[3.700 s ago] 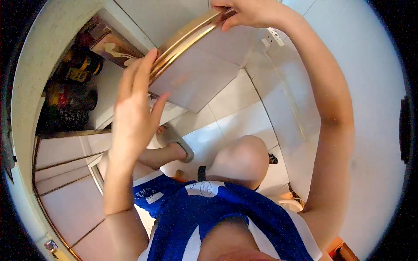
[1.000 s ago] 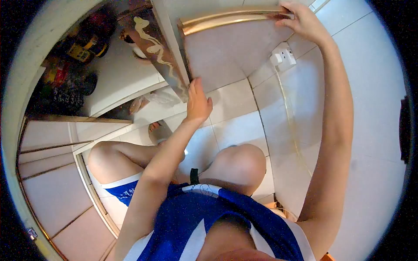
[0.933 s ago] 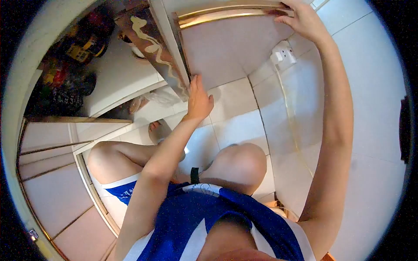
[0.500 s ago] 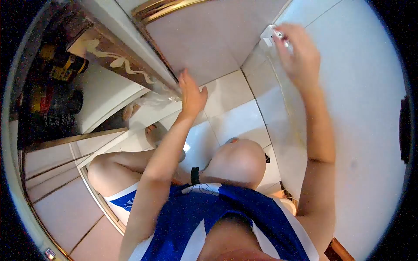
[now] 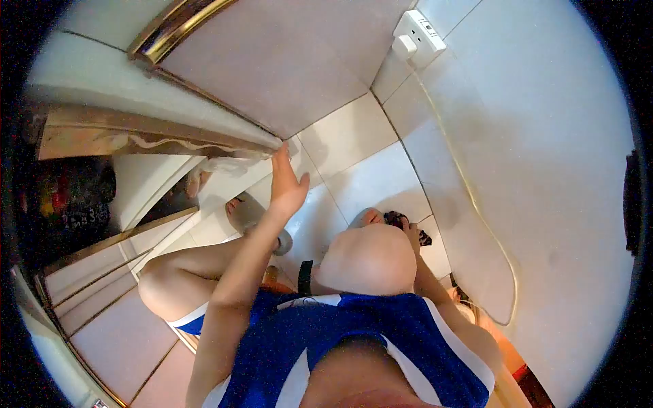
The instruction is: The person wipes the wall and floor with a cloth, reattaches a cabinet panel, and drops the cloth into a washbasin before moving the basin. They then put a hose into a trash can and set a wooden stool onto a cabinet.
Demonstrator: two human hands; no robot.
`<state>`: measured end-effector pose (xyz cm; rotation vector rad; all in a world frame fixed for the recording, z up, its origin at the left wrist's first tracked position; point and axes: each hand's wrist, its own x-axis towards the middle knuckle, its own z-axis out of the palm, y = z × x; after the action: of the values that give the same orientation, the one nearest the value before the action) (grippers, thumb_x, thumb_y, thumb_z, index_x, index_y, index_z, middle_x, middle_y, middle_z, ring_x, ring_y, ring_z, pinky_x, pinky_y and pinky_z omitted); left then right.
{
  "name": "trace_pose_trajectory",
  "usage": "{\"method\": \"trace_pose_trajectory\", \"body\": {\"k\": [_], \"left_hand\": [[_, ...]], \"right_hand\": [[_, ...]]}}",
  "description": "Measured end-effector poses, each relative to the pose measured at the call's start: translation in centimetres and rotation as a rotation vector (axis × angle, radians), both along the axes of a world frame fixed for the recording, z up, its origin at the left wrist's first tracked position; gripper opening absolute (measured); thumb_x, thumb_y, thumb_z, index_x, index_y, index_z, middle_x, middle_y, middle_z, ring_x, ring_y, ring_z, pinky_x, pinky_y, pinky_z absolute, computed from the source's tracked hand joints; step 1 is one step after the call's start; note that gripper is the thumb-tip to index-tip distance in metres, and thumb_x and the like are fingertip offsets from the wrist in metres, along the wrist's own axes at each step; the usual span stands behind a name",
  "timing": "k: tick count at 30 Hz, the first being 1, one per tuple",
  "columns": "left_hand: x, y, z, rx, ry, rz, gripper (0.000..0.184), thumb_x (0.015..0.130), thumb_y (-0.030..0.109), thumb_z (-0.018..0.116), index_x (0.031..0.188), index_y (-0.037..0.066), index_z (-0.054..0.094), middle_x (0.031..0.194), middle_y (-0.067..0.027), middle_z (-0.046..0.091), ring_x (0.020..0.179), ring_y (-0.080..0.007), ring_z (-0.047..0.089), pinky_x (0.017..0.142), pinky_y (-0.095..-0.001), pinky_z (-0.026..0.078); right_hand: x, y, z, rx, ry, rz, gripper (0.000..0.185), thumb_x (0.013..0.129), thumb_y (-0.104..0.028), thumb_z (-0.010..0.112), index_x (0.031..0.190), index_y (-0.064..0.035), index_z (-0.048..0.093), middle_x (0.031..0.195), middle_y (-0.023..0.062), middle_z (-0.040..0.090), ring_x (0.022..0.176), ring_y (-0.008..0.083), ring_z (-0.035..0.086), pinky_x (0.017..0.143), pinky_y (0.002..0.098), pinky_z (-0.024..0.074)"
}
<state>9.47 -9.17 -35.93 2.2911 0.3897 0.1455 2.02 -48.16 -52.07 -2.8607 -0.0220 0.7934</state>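
Observation:
My left hand [image 5: 290,185] is open, its fingers stretched out against the free edge of the cabinet door [image 5: 183,138]. The door has a brown patterned panel and stands partly across the cabinet opening. My right hand [image 5: 412,234] reaches down beside my raised knee, near my foot. Its fingers are bent over a dark, patterned, bunched thing that looks like cloth [image 5: 394,218] on the floor side. The knee and the arm hide part of that hand. A white wall socket [image 5: 427,35] with a white plug [image 5: 405,46] in it is on the wall ahead.
A pale cable [image 5: 469,183] runs from the plug down the tiled wall. Dark packages [image 5: 85,197] sit inside the cabinet at left, with a clear plastic bag [image 5: 235,167] low by its opening. A gold-trimmed panel [image 5: 183,34] is above. Light tiles [image 5: 347,146] cover the floor.
My right hand has left the wall socket and dropped beside my knee to the dark cloth. The cabinet door covers more of the opening, with my left hand still at its edge. The view has shifted.

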Motion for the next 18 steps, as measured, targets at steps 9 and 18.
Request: {"method": "trace_pose_trajectory", "body": {"k": [9,18], "left_hand": [[-6.7,-1.6,-5.9,-0.228,0.361,-0.046,0.08,0.074,0.006,0.068,0.139,0.002,0.021,0.133,-0.0251,0.032,0.111,-0.0362,0.05,0.088,-0.0426,0.047],[-7.3,-1.8,-6.2,-0.25,0.487,-0.086,0.073,0.077,0.007,0.065,0.137,-0.002,0.024,0.127,-0.0238,0.041,0.106,-0.0332,0.054,0.089,-0.0393,0.046]], "right_hand": [[4.3,0.5,4.7,0.473,-0.344,-0.143,0.038,0.075,-0.019,0.061,0.107,-0.0017,0.053,0.098,0.0167,0.055,0.093,0.0339,0.055,0.081,0.0421,0.0451],[21.4,12.2,7.6,0.731,-0.479,-0.13,0.05,0.079,-0.008,0.055,0.127,-0.0061,0.044,0.12,0.0205,0.05,0.113,0.0359,0.049,0.092,0.0422,0.0424]]}}
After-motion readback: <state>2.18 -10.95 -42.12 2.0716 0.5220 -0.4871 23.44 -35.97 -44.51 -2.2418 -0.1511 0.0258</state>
